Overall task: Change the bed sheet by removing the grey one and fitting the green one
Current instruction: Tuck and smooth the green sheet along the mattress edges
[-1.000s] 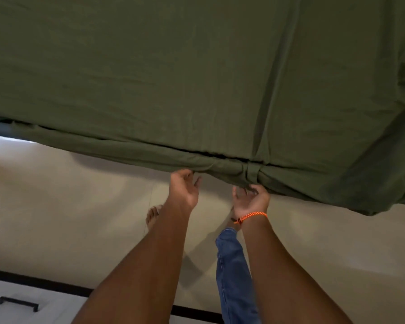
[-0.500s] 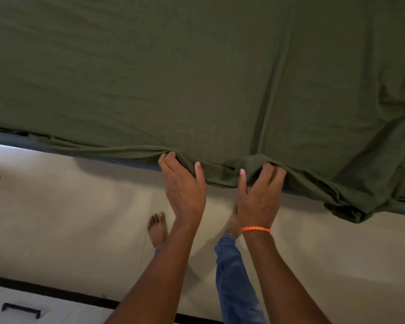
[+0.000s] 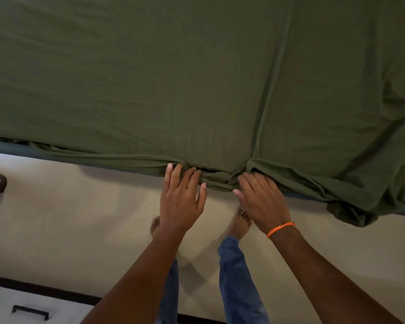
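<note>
Green sheet [image 3: 197, 78] needs flat-finger tucking: left hand [image 3: 181, 197] and right hand [image 3: 262, 202] press bunched hem under mattress, fingers straight, grasping nothing.

One green sheet [image 3: 197, 78] is covering the bed and serving as the landmark here. Two hands are meeting its near hem: one left hand [image 3: 181, 197] and one right hand [image 3: 262, 199]. One orange wristband [image 3: 281, 229] is sitting on the right wrist, just below the hem. Two bare feet are showing on the floor under the hands, below the sheet. One dark drawer handle [image 3: 30, 312] is lying far below the sheet's left end.
</note>
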Tool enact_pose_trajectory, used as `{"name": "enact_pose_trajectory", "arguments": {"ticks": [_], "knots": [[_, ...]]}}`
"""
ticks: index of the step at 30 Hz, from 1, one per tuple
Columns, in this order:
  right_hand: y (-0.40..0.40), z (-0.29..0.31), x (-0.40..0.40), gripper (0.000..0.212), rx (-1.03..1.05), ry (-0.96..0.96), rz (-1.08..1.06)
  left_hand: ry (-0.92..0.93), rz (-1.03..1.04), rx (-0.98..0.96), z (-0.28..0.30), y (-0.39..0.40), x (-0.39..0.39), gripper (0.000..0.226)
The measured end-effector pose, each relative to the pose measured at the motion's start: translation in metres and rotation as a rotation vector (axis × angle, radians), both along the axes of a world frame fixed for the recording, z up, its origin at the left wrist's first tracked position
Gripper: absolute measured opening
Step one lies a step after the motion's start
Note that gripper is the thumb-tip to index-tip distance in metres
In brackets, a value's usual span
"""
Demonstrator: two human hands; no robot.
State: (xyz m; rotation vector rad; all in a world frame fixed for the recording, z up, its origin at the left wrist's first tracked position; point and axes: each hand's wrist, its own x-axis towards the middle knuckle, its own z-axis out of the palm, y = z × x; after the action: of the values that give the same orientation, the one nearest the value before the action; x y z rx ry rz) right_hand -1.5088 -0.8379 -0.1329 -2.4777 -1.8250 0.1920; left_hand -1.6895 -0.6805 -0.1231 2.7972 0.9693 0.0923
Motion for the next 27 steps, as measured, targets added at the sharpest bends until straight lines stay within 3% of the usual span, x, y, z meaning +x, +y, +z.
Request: {"name": "enact_pose_trajectory", "arguments": {"ticks": [5, 8, 12, 14, 18, 20, 22, 27], "knots": [[0.025, 0.019, -0.009, 0.073, -0.317, 0.131, -0.166, 0.055, -0.009, -0.104, 0.001, 0.004, -0.011, 0.037], [0.053, 0.033, -0.002, 0.073, -0.521, 0.259, -0.202, 0.120, 0.051, -0.212, 0.006, 0.005, -0.008, 0.043], [0.081, 0.031, 0.023, 0.076, -0.789, 0.568, -0.280, 0.221, -0.047, -0.141, 0.012, 0.007, 0.006, 0.042], [0.087, 0.028, 0.029, 0.072, -0.853, 0.633, -0.314, 0.292, -0.033, -0.168, 0.017, 0.014, 0.022, 0.041], [0.090, 0.019, 0.024, 0.059, -0.816, 0.631, -0.319, 0.581, -0.022, -0.307, 0.010, 0.044, 0.051, 0.063], [0.075, 0.014, 0.012, 0.041, -0.711, 0.498, -0.289, 0.705, -0.035, -0.415, 0.007, 0.054, 0.061, 0.079], [0.057, 0.008, -0.004, 0.028, -0.558, 0.312, -0.290, 0.734, -0.036, -0.480, 0.005, 0.057, 0.070, 0.086], [0.048, -0.002, -0.045, 0.039, -0.240, 0.170, -0.428, 0.661, -0.062, -0.462, -0.001, 0.058, 0.079, 0.087]]}}
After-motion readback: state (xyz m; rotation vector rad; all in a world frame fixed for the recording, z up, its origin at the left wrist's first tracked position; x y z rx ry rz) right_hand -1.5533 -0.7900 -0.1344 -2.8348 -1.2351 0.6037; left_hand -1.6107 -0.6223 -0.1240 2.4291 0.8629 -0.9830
